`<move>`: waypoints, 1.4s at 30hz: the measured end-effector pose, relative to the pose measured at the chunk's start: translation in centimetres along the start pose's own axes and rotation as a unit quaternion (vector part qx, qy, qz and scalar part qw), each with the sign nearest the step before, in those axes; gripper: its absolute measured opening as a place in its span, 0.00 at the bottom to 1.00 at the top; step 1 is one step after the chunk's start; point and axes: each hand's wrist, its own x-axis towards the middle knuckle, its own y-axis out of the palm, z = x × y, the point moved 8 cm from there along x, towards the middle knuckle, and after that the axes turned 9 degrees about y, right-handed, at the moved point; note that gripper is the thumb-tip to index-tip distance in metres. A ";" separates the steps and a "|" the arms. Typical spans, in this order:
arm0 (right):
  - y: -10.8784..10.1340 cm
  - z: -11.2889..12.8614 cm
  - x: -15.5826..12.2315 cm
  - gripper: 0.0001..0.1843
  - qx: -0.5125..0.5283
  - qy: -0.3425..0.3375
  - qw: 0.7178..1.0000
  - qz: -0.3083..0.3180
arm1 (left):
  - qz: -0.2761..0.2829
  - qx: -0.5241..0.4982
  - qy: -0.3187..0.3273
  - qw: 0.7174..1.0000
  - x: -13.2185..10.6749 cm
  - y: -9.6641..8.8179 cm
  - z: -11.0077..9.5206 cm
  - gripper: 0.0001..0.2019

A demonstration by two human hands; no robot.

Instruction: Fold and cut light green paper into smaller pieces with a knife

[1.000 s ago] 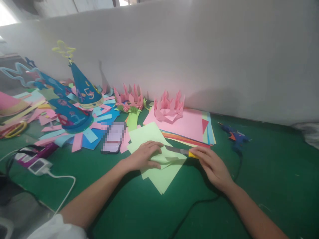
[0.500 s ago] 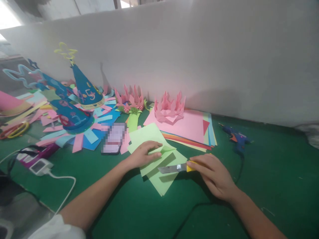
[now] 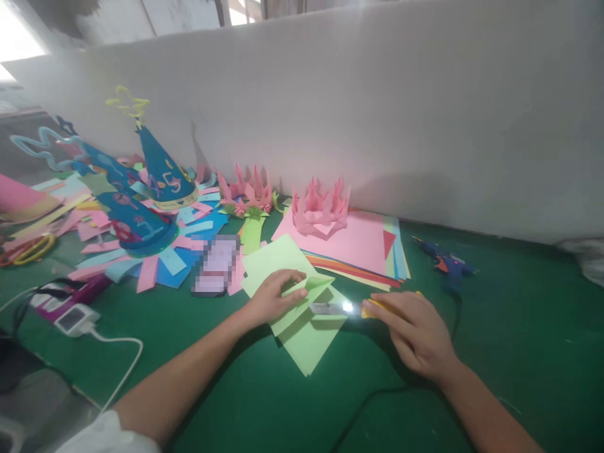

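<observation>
Fingers of the left hand [image 3: 276,294] bent, gap narrow, folded light green sheet [image 3: 291,319] held between thumb and fingertips. Left palm faces down and inward, index finger curved above the fold, thumb below it, nearer the camera. Left forearm runs up from lower left on a diagonal, white sleeve [image 3: 111,434] pushed near the elbow, wrist almost straight.

Right hand [image 3: 415,330]: fingers closed round the yellow handle of a knife [image 3: 333,308], back of hand up, index and thumb at the front of the handle. Right forearm comes in from lower right, angled up-left. Blade lies near level, tip pointing left, just by the raised flap; cannot tell if it touches. Bright glint on blade base.

Folded sheet sits between the 2 hands, on top of other light green sheets [image 3: 309,352], on green table [image 3: 264,409]. Behind: paper stack [image 3: 363,242] with 1 pink crown [image 3: 321,214] on it. Phone [image 3: 216,267] left of the sheets, screen pixelated. Blue glue gun [image 3: 450,264] beyond right hand.
</observation>
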 end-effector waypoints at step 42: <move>4.3 0.3 -0.1 0.18 -0.064 0.102 0.984 0.129 | 0.062 0.309 0.074 0.946 0.0 1.7 -1.8 0.24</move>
